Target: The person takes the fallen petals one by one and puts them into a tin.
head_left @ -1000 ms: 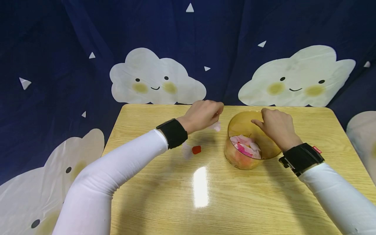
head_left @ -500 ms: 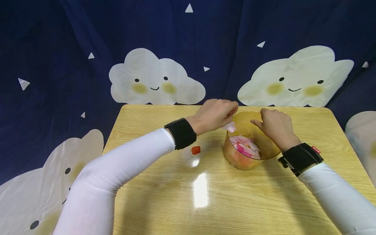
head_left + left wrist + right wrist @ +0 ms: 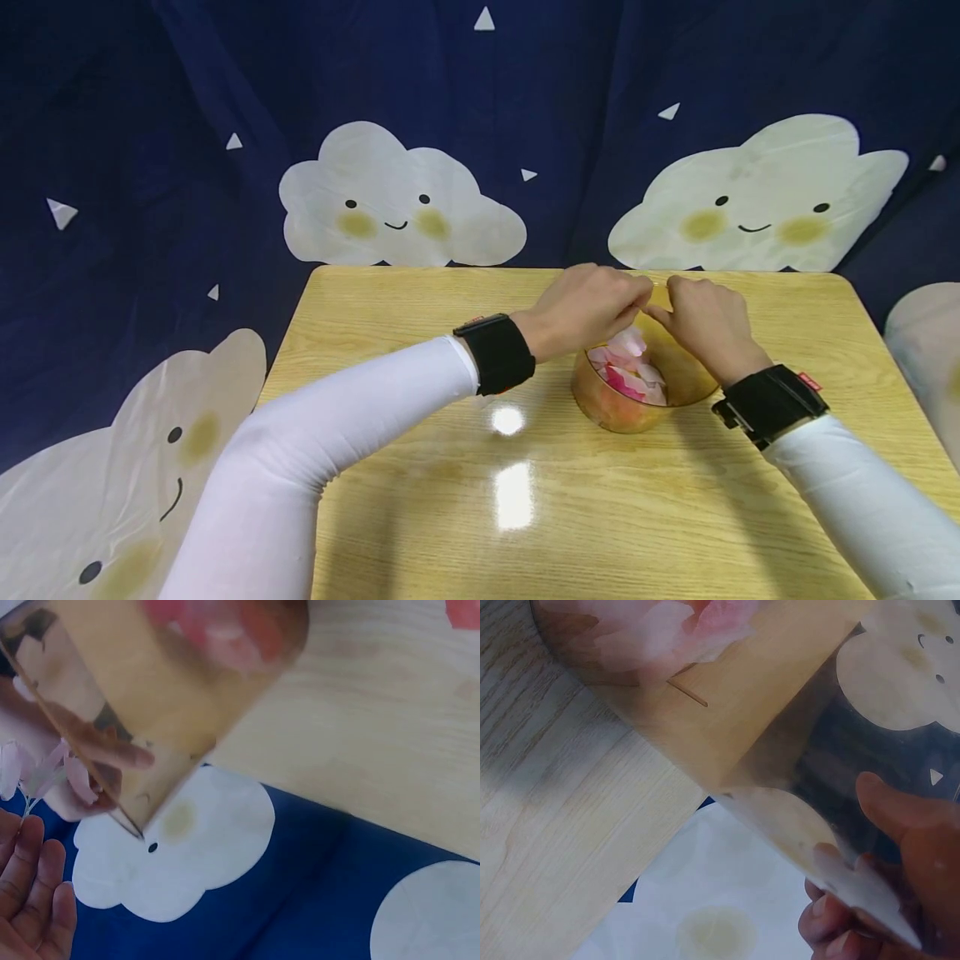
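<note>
My left hand point(image 3: 592, 308) is over the left side of a clear amber container point(image 3: 611, 411). Its fingertips pinch the thin stem of a pale pink artificial flower point(image 3: 76, 776), whose petals hang over the container's opening in the head view. Around the container's far right rim, my right hand point(image 3: 708, 325) holds on, with the thumb inside and curled fingers outside in the right wrist view. Pink and white artificial flowers point(image 3: 630, 382) lie inside the container, a thin brown stem point(image 3: 688, 693) showing beside them.
The container stands on a light wooden table point(image 3: 450, 500). A red piece point(image 3: 463, 612) lies on the tabletop, at the corner of the left wrist view. Behind the table's far edge hangs a dark blue curtain point(image 3: 570, 125) with white clouds.
My left hand has moved right with the pale pink flower, from beside the container to above its opening. The left arm now covers the red piece. My right hand has stayed on the rim.
</note>
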`<state>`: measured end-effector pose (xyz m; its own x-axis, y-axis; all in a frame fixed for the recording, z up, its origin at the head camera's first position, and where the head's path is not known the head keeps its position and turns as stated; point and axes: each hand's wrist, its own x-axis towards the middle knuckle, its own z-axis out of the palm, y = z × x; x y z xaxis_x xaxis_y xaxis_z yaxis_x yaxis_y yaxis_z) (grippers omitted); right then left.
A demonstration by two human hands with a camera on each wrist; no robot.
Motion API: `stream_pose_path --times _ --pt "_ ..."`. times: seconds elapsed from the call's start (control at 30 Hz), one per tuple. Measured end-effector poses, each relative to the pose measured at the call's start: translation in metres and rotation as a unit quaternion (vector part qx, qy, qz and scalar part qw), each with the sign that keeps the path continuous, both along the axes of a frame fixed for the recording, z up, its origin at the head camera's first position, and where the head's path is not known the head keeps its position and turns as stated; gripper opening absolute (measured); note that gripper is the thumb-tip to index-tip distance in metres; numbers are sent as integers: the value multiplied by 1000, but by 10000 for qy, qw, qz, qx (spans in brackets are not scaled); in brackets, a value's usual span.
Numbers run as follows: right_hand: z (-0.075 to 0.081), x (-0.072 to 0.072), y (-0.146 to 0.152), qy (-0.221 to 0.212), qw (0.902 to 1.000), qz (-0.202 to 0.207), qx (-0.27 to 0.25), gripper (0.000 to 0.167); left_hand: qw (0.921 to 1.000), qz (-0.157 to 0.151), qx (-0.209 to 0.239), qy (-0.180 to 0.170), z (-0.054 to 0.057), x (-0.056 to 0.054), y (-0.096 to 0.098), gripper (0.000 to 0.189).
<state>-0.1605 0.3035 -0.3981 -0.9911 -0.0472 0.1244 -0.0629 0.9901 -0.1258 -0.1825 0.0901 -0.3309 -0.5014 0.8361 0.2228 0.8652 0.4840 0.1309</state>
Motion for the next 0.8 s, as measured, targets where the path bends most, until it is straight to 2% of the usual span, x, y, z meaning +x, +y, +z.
stream_pose_path --times 0.13,0.33,0.6,0.8 --pt "0 1 1 40 10000 16 11 48 9998 -30 -190 -79 -6 6 7 16" --pt "0 0 0 -27 10000 27 19 34 9983 -200 -445 -333 -17 12 16 21" --pt "0 0 2 26 10000 2 -76 45 9930 -278 -970 -606 -26 14 16 20" --pt "-1 -1 2 81 9999 25 -53 47 9935 -275 -934 -586 -28 12 13 18"
